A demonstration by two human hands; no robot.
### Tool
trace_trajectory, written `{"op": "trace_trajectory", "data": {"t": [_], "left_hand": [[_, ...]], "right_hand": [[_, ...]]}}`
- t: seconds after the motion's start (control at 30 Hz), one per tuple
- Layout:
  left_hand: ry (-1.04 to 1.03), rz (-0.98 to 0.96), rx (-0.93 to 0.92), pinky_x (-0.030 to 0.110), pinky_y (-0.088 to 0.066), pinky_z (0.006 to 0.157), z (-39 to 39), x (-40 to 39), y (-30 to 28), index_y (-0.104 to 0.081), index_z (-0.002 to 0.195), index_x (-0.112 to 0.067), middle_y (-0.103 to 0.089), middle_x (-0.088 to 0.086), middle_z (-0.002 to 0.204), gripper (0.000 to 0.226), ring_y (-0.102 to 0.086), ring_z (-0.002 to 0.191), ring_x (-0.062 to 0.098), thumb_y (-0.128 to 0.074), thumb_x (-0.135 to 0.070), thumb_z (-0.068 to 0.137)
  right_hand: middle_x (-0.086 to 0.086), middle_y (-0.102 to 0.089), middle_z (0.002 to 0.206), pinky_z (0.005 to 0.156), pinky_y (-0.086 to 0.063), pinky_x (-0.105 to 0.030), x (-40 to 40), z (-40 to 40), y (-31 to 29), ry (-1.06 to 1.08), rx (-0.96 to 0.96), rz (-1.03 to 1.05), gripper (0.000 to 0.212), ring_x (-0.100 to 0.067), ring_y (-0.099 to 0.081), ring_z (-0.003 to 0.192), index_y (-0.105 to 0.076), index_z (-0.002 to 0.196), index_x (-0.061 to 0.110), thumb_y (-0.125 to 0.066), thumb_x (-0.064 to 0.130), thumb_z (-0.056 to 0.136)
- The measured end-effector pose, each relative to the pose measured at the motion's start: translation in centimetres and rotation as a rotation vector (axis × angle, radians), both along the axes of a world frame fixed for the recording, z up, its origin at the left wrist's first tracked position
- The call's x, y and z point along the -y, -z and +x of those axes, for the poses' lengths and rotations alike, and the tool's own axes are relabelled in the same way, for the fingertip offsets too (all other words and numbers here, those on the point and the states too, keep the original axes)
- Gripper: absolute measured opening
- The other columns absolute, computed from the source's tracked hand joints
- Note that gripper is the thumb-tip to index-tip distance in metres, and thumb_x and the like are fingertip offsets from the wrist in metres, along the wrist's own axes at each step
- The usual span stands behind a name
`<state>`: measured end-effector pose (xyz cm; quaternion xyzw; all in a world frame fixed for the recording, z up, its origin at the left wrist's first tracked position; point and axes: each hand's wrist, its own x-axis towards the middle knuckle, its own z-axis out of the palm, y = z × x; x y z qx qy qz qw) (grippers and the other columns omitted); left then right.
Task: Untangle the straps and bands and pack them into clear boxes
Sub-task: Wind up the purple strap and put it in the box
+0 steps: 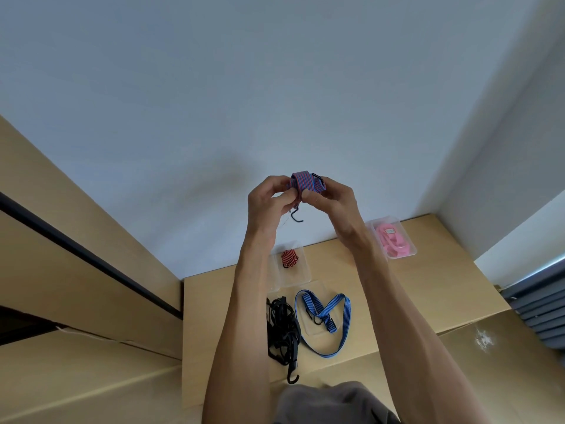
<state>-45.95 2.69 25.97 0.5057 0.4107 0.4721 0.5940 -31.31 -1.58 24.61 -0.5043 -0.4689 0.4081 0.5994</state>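
Both hands — left hand, right hand — pinch a folded red-and-blue striped bungee cord raised above the desk. Its black hook dangles below. The pink band's white label is unreadable — too small.

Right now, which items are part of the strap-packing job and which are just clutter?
Job: red-blue strap held by left hand and right hand; blue strap; black straps; red strap in box; pink band in box.
Clutter: grey cloth; table.
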Motion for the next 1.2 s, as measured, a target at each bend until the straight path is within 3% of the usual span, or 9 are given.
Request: {"op": "trace_trajectory", "data": {"t": [0.13,0.23,0.4,0.6,0.73,0.87,1.0,1.07,1.2], "left_hand": [[-0.022,-0.18,-0.03,0.033,-0.062,0.078,0.2,0.0,-0.5,-0.074,0.1,-0.009,-0.076,0.008,0.089,0.032,-0.075,0.079,0.021,-0.062,-0.037,0.091],[0.083,-0.272,-0.147,0.026,-0.058,0.062,-0.2,-0.3,-0.7,-0.075,0.099,-0.013,-0.078,0.011,0.086,0.045,-0.077,0.077,0.028,-0.057,-0.054,0.095],[0.03,-0.203,-0.073,0.034,-0.057,0.081,0.1,-0.4,-0.6,-0.076,0.096,-0.006,-0.076,0.008,0.082,0.024,-0.073,0.075,0.021,-0.069,-0.027,0.085],[0.05,-0.026,-0.132,0.02,-0.046,0.072,0.4,0.0,-0.4,-0.075,0.104,-0.011,-0.067,0.002,0.093,0.037,-0.06,0.078,0.012,-0.07,-0.009,0.067],[0.18,0.095,-0.245,0.029,-0.049,0.073,-0.1,0.0,-0.3,-0.074,0.11,-0.032,-0.069,0.01,0.088,0.052,-0.06,0.076,0.017,-0.075,-0.005,0.065],[0.313,0.164,-0.295,0.039,-0.054,0.083,-0.3,0.1,-0.3,-0.072,0.111,-0.031,-0.072,0.014,0.099,0.05,-0.067,0.087,0.025,-0.074,-0.01,0.065],[0.263,0.127,-0.183,0.037,-0.058,0.081,-0.5,0.0,-0.4,-0.073,0.109,-0.025,-0.075,0.007,0.097,0.046,-0.068,0.09,0.018,-0.075,-0.015,0.064],[0.23,0.142,-0.159,0.037,-0.058,0.082,-0.4,-0.1,-0.4,-0.073,0.111,-0.022,-0.076,0.005,0.099,0.046,-0.069,0.091,0.018,-0.076,-0.014,0.066],[0.156,0.164,-0.072,0.024,-0.054,0.072,-0.1,0.1,-0.5,-0.074,0.112,-0.02,-0.075,0.001,0.092,0.043,-0.067,0.082,0.013,-0.072,-0.006,0.072]], "right_hand": [[-0.009,-0.074,0.107,0.089,-0.054,-0.045,-0.1,0.0,0.0,0.0,0.025,0.01,0.04,-0.035,-0.066,0.101,-0.071,0.12,0.013,-0.079,0.011,0.08],[-0.007,-0.073,0.11,0.092,-0.055,-0.046,-0.2,-0.1,0.3,0.005,0.03,-0.003,0.046,-0.032,-0.066,0.104,-0.07,0.121,0.014,-0.081,0.005,0.077],[-0.006,-0.072,0.114,0.102,-0.052,-0.047,-0.4,-0.1,0.5,0.0,0.036,-0.034,0.05,-0.02,-0.067,0.109,-0.066,0.122,0.011,-0.075,0.009,0.073],[-0.004,-0.073,0.114,0.101,-0.053,-0.042,-0.8,0.0,0.2,0.046,0.004,-0.049,0.039,-0.018,-0.068,0.107,-0.066,0.125,0.013,-0.061,0.025,0.089],[0.007,-0.063,0.135,0.106,-0.047,-0.029,-1.0,0.2,-0.1,0.104,0.015,0.035,0.037,-0.007,-0.057,0.126,-0.064,0.131,0.023,-0.054,0.017,0.096],[0.007,-0.065,0.135,0.092,-0.047,-0.011,-1.2,0.7,-0.3,0.025,-0.05,0.048,0.045,-0.003,-0.054,0.13,-0.072,0.121,0.018,-0.042,0.004,0.089],[-0.006,-0.074,0.115,0.09,-0.052,-0.035,-1.3,1.5,0.6,-0.051,-0.156,-0.024,0.05,-0.021,-0.067,0.11,-0.074,0.112,0.013,-0.037,0.006,0.078],[-0.01,-0.074,0.113,0.083,-0.053,-0.034,-1.3,1.7,0.9,-0.092,-0.194,-0.062,0.045,-0.022,-0.068,0.101,-0.074,0.112,0.014,-0.041,0.011,0.081],[0.0,-0.075,0.101,0.112,-0.037,-0.046,-1.5,1.1,1.8,-0.041,-0.298,-0.106,0.036,-0.015,-0.064,0.102,-0.08,0.091,0.026,-0.044,0.023,0.094]]}}
